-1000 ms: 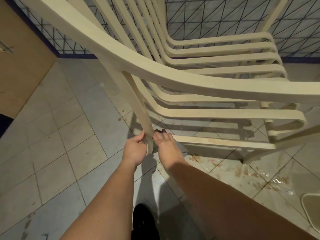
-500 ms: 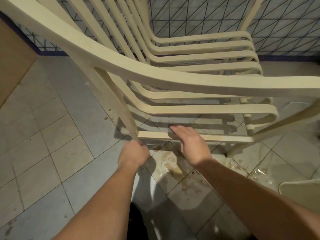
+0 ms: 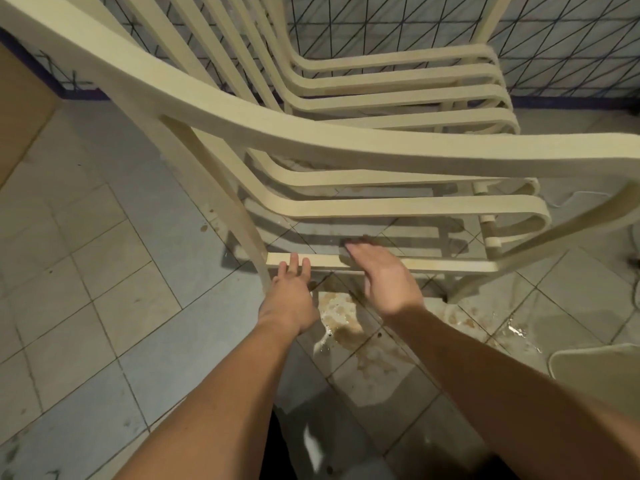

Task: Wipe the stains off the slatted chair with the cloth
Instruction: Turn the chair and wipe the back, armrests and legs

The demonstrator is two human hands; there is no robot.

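Observation:
A cream slatted chair point(image 3: 311, 140) fills the upper half of the view, seen from behind and above, its armrest crossing the frame. My left hand point(image 3: 289, 294) lies beside the rear leg with straight fingers touching the lowest side rail point(image 3: 433, 264). My right hand point(image 3: 384, 278) rests flat on that same rail a little to the right, fingers extended. Neither hand holds anything. No cloth is visible.
Brown stains and wet patches point(image 3: 341, 318) mark the grey floor tiles under the chair. A pale rounded object point(image 3: 599, 365) sits at the right edge. A patterned tiled wall point(image 3: 554, 46) stands behind the chair, and a brown panel point(image 3: 17, 109) at far left.
My left hand let go of the chair leg and opened onto the low rail. My right hand slid right along the rail. The view shifted slightly right.

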